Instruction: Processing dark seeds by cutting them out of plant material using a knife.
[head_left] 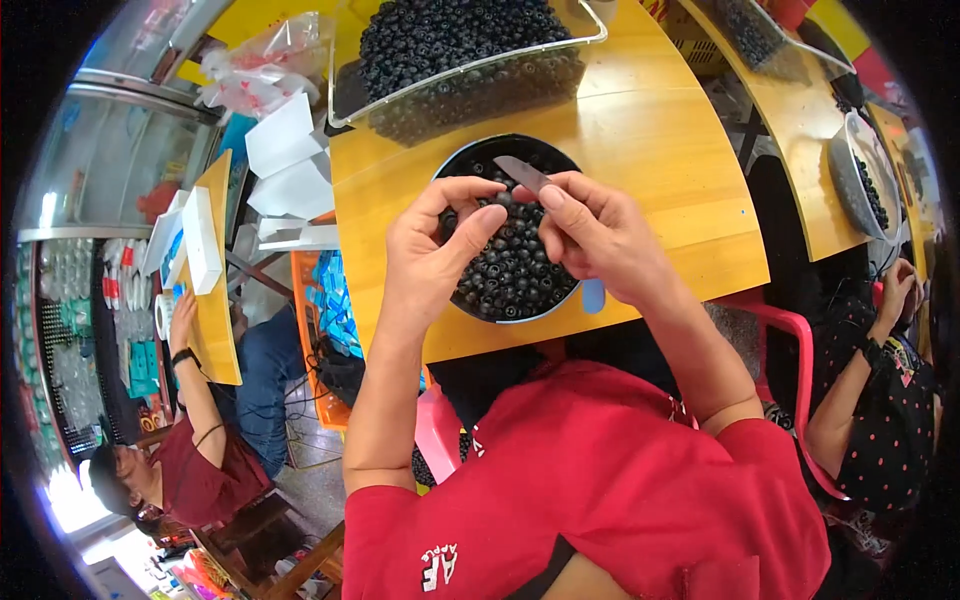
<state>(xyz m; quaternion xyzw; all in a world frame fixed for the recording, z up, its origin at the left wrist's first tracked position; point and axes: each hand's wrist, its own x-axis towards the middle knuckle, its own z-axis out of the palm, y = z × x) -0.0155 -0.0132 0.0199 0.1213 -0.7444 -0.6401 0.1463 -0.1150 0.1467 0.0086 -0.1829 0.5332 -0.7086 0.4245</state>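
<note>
Right hand (610, 235) clamped on knife (520, 172), handle hidden in grip. Left hand (432, 245) has thumb and forefinger nearly together; anything pinched hard to make out. Berries (508, 265) lie below in blue-handled pan (593, 297), partly covered by hands. Tub (480, 95), cut off at top, shares yellow surface (690, 150). Co-worker (215, 480) sits left; another person (890, 410) blurs into right rim.

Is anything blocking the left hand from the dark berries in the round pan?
Nothing visible: the left hand is over the pan, above the berries. The right hand holds the knife alongside.
</note>
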